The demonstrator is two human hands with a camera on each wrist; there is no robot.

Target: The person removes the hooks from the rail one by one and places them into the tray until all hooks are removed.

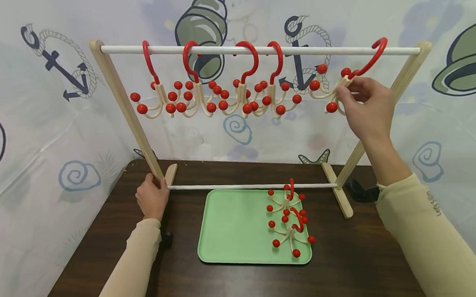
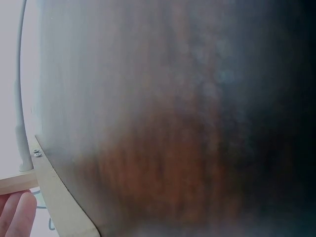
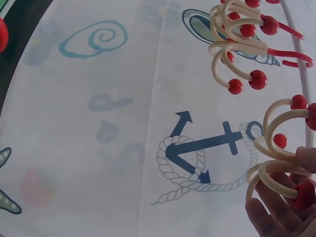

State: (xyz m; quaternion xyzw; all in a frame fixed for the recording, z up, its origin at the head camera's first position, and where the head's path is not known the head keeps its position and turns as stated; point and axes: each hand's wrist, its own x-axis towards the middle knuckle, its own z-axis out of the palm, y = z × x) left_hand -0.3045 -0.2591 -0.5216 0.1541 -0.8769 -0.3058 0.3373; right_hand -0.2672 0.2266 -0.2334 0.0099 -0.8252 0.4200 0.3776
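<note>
A cream-coloured hanger with a red hook and curved arms tipped by red balls is pinched in my right hand. Its hook leans over to the right and overlaps the right end of the white top rod. In the right wrist view, fingers show among the hanger's arms. Low on the left, my left hand grips the foot of the rack's wooden post. Only some of its fingertips show at the corner of the left wrist view, under the wood.
Several similar hangers hang along the rod, left of the held one. On the dark table, a green tray carries two more hangers on its right side. A lower white rod crosses behind the tray. Patterned cloth covers the wall.
</note>
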